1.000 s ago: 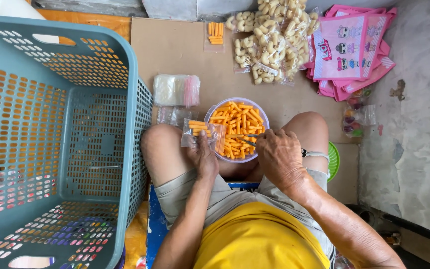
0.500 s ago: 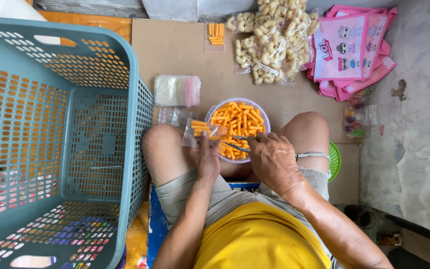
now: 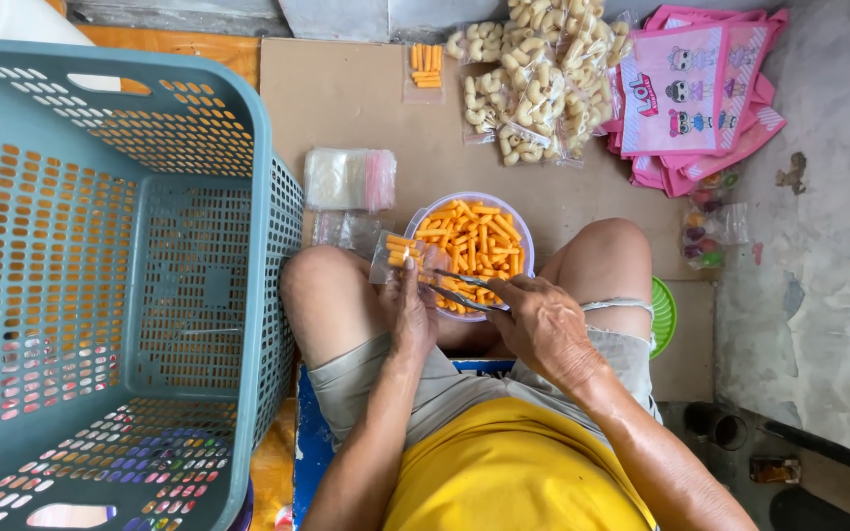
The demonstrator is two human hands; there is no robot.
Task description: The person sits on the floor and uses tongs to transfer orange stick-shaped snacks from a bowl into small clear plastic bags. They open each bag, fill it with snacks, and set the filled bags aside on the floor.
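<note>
Two hands work over a bowl (image 3: 425,211) of orange snack sticks (image 3: 479,241) set between the knees for easy reach. Left hand (image 3: 410,315) pinches open a small clear bag (image 3: 395,256) at the bowl's edge; right hand (image 3: 543,320) grips metal tongs (image 3: 459,290) aimed at it. Beside them stands an empty blue basket (image 3: 150,256); filled bags (image 3: 533,69) lie beyond on cardboard (image 3: 346,98).

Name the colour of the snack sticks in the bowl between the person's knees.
Orange: the sticks fill the clear bowl, seen best in the head view.
</note>
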